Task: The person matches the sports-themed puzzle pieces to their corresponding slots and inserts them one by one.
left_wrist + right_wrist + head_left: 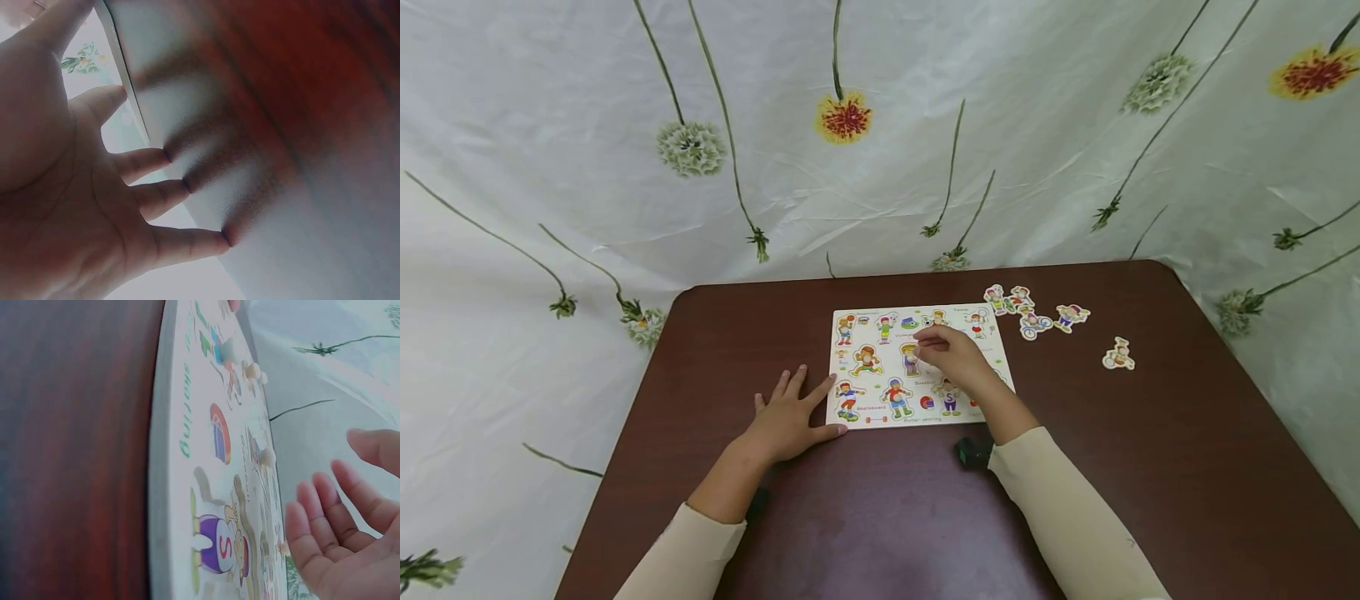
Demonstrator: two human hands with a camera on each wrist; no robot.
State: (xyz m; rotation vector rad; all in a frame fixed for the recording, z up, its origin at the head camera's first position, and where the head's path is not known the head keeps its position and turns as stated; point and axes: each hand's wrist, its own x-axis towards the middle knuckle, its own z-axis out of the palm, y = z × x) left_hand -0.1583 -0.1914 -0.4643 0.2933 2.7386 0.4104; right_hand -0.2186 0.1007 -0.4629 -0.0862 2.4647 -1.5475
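Puzzle board lies flat on the dark brown counter in front of you, its face covered with brightly coloured sports figures and small printed words. Your left hand is at the board's left side, fingers straight and spread wide with nothing in its grasp; its thumb and index finger reach the board's edge, while the other fingertips rest on the counter just beside it. Your right hand hovers above the board, right of its middle, with fingers loosely bent, a gap between thumb and index finger, and nothing visible in its hold. Pale knobs stand up from figures on the board, and near the board's front edge you have a figure in purple marked with an S. Off the board's far right corner sits a cluster of loose cutout pieces, with one figure piece just to the right of it; another piece lies alone, well apart from the board's right side. Beyond the board's far edge hangs a white cloth printed with flowers. Cream sleeves cover your forearms on the near side of the board.
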